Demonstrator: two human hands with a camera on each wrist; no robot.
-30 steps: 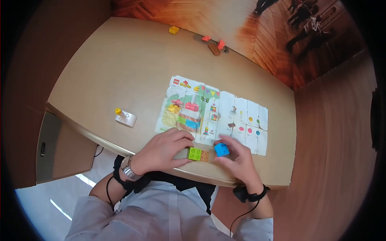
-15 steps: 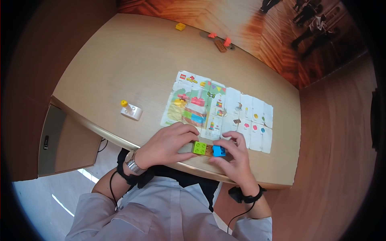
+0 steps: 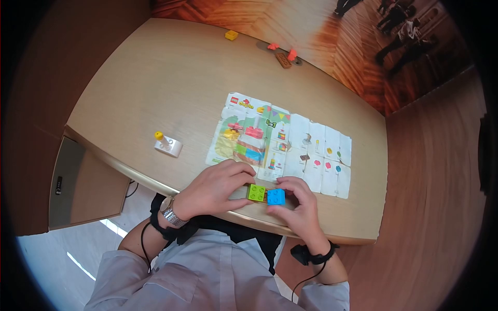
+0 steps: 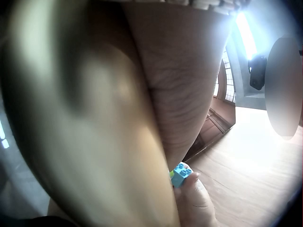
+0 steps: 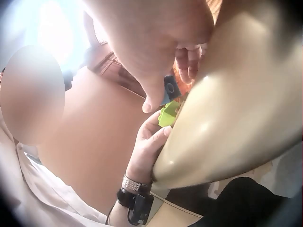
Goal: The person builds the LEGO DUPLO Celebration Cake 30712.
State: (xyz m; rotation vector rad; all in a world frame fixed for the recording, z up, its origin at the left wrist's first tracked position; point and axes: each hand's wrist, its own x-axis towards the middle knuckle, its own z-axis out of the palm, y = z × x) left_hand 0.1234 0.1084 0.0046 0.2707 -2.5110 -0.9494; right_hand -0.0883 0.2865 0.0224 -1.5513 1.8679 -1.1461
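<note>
In the head view a lime green brick (image 3: 256, 192) sits on a brown piece (image 3: 265, 195), mostly covered, near the table's front edge. My left hand (image 3: 213, 189) pinches the green brick between thumb and fingers. A blue brick (image 3: 276, 196) lies just right of the green one, over the brown piece, gripped by my right hand (image 3: 302, 208). Whether blue is pressed fully down, I cannot tell. The right wrist view shows the blue brick (image 5: 171, 89) beside the green brick (image 5: 167, 115); in the left wrist view the blue brick (image 4: 181, 174) is by the right thumb.
A creased instruction sheet (image 3: 290, 140) lies just beyond the hands. To the left stands a white piece (image 3: 169, 147) with a yellow-tipped candle. Along the far edge are a yellow brick (image 3: 231, 35), a brown brick (image 3: 282, 60) and coral pieces (image 3: 292, 54).
The blue brick has moved left onto the brown piece and turned studs up, with my right hand around it. My left hand has kept its grip on the green brick.
</note>
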